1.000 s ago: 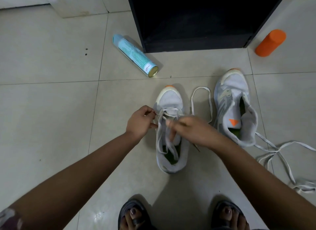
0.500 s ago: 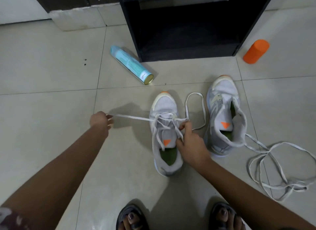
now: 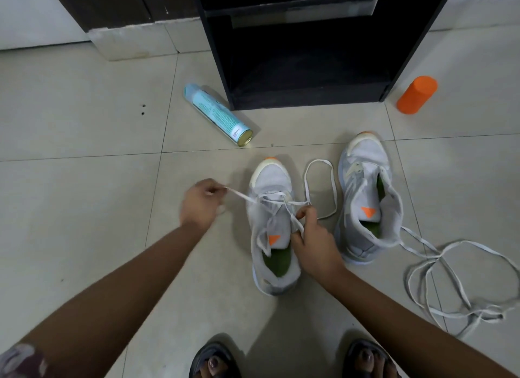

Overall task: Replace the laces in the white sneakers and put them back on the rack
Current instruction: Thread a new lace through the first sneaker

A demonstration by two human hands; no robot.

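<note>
Two white sneakers with orange toe tips stand on the tiled floor. The left sneaker (image 3: 271, 178) is partly laced with a white lace (image 3: 320, 163) that loops out to its right. My left hand (image 3: 201, 204) pinches one end of this lace, drawn out to the shoe's left. My right hand (image 3: 313, 241) pinches the lace at the shoe's right eyelets. The right sneaker (image 3: 365, 163) stands unlaced beside it. A loose white lace (image 3: 450, 282) lies tangled on the floor at the right. The black rack (image 3: 219, 68) stands behind the shoes.
A light blue spray can (image 3: 216, 114) lies on its side left of the rack. An orange bottle (image 3: 417, 95) lies at the rack's right. My sandalled feet (image 3: 213, 362) show at the bottom edge. A pale plinth (image 3: 132, 41) runs along the back left.
My left hand, which had pulled the lace far out to the left, has come back closer to the shoe. My right hand stays at the eyelets.
</note>
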